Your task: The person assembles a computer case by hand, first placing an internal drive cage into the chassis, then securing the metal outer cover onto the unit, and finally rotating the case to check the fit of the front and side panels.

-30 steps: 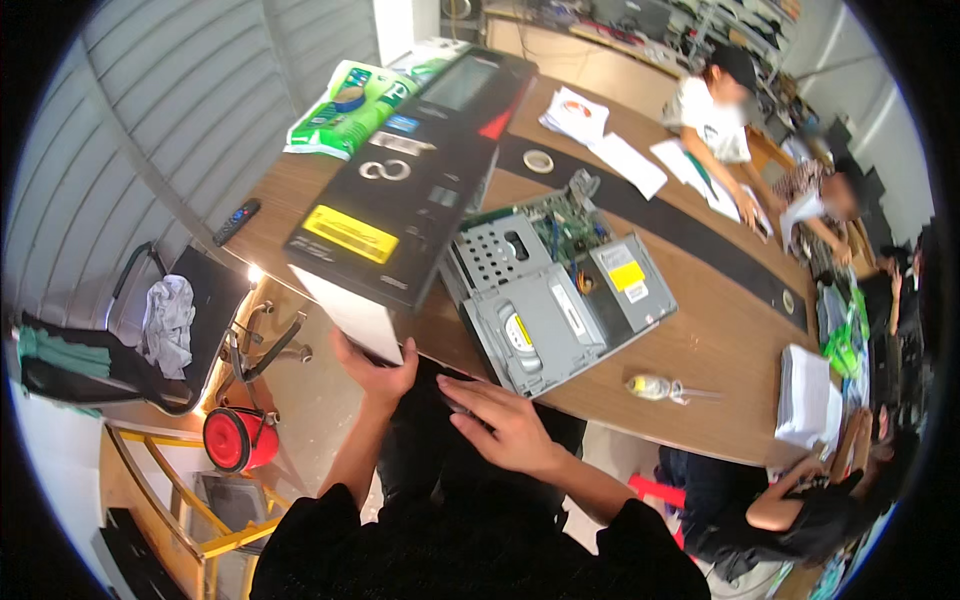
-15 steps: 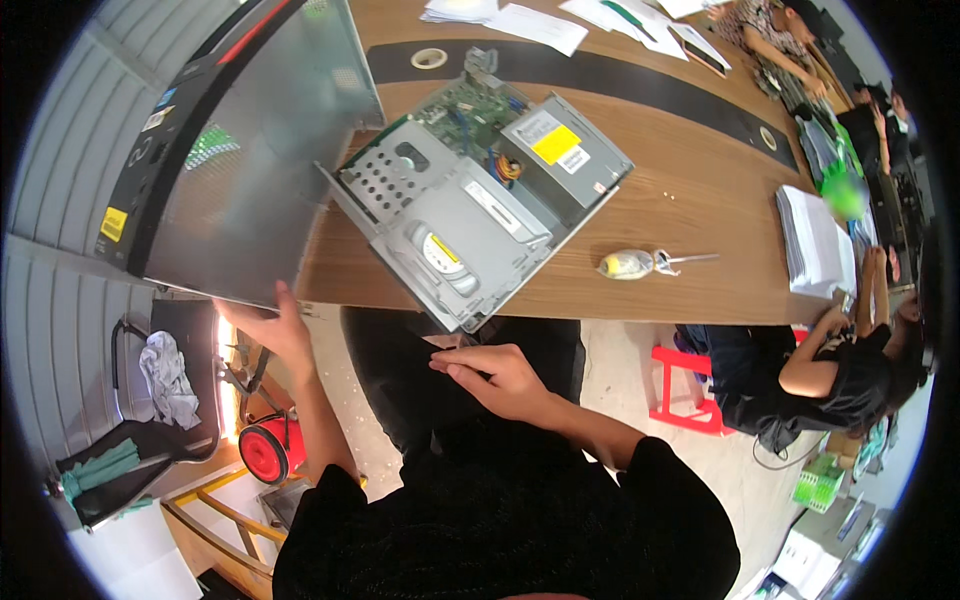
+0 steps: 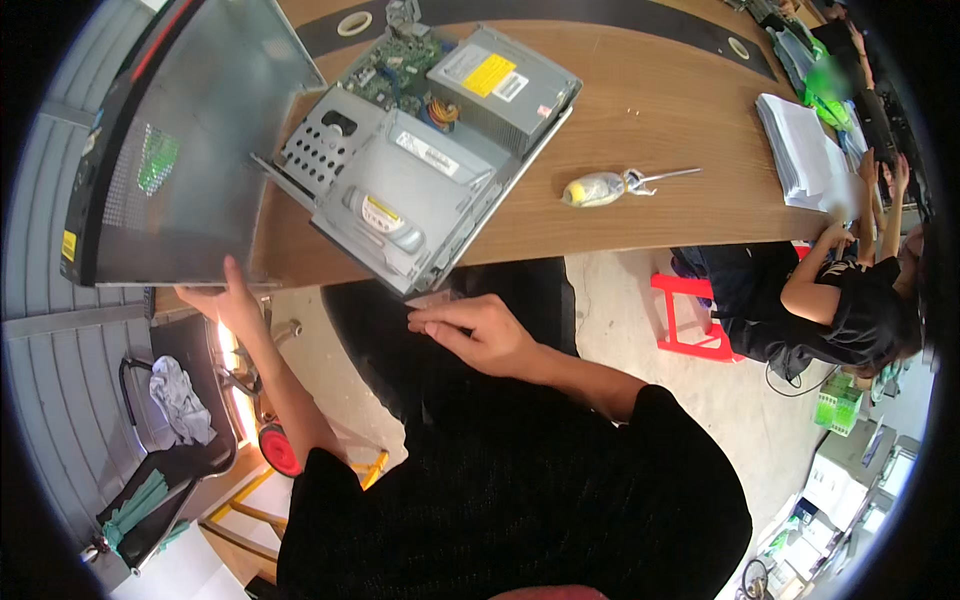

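Note:
A large computer case cover (image 3: 215,190), grey metal inside with a black front edge, stands upright at the table's left end. My left hand (image 3: 235,305) grips its near lower edge, thumb on the inner side and fingers beneath. To its right lies the opened computer chassis (image 3: 350,240), turned at an angle, its near corner by the table edge. It shows a green circuit board (image 3: 400,65), a metal power supply (image 3: 505,85) and bundled coloured wires. My right hand (image 3: 485,335) is held below that near corner, above my lap, thumb and fingers pressed together; what they may hold is unclear.
On the wooden table (image 3: 640,60) lie a screwdriver (image 3: 610,187) with a wrapped, pale handle and a stack of papers (image 3: 800,150). A person in black (image 3: 850,300) sits at the right by a red stool (image 3: 685,310). A chair with cloths (image 3: 180,400) stands lower left.
The whole view has shifted, so the table and chassis appear higher and further left. My left hand keeps its grip on the cover, and my right hand stays near the chassis corner.

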`<state>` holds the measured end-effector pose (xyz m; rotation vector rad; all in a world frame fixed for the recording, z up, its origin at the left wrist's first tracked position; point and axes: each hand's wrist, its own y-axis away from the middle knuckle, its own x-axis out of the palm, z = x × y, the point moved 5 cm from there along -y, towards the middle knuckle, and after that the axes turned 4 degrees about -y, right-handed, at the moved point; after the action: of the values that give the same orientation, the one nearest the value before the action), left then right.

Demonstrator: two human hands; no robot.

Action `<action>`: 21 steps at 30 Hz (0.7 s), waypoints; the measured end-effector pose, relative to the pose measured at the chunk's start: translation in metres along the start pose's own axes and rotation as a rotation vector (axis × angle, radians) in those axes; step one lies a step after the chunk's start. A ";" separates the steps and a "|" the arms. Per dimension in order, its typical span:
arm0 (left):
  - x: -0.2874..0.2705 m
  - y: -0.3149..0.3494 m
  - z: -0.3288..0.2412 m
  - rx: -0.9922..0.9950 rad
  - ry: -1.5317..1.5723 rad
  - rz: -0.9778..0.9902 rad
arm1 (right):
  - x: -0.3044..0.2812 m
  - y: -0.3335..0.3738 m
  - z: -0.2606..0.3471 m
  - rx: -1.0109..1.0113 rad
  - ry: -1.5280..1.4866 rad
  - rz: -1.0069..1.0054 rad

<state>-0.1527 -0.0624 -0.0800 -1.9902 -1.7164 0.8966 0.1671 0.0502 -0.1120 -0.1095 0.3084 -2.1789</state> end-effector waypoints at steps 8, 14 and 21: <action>0.006 0.019 -0.007 0.114 0.113 -0.060 | -0.015 -0.001 0.007 0.052 -0.041 0.003; 0.002 0.018 0.000 0.101 0.083 -0.002 | -0.094 -0.059 0.032 0.190 -0.437 -0.186; 0.001 0.016 0.015 0.035 0.170 0.136 | -0.142 -0.237 0.130 -0.078 0.018 -0.224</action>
<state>-0.1510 -0.0662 -0.1015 -2.1145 -1.4784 0.7701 0.0894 0.2743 0.0804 -0.1751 0.4087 -2.3912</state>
